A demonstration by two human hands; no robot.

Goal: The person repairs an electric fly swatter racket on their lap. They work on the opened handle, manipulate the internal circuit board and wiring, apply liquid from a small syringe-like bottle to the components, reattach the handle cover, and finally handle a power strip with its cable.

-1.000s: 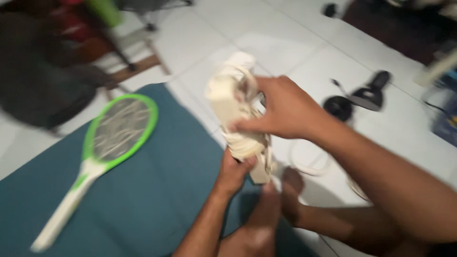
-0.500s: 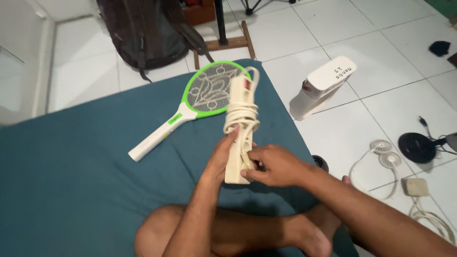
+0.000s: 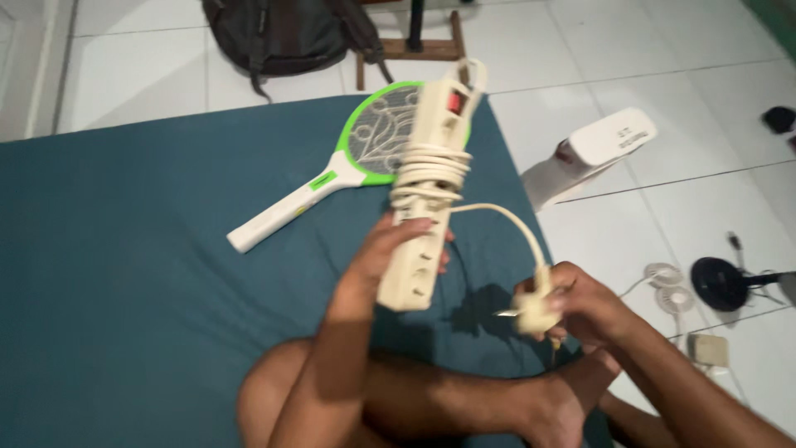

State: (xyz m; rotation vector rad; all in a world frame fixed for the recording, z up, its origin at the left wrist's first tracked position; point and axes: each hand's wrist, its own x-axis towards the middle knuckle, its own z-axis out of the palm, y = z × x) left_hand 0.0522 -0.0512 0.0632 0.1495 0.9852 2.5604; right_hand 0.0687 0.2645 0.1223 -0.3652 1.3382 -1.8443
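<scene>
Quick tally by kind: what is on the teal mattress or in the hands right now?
Power strips: 1, cream power strip, cord coiled round it, in the left hand
Plugs: 1, plug, in the right hand
Rackets: 1, green-and-white electric swatter, on the mattress
Total: 3

From where I'm watching, the big open patch is the teal mattress (image 3: 124,249) out at 9 o'clock of my left hand (image 3: 390,257), nothing lying there. At 11 to 12 the green racket-shaped bug zapper (image 3: 348,158) blocks the way, its handle reaching toward 10. The power strip (image 3: 427,182) itself fills 12 to 1. Between my hands the loose cord (image 3: 514,228) arcs across. At 6 my legs (image 3: 431,398) close things off. At 3 of my right hand (image 3: 580,303), small gadgets (image 3: 713,282) clutter the tiles.
</scene>
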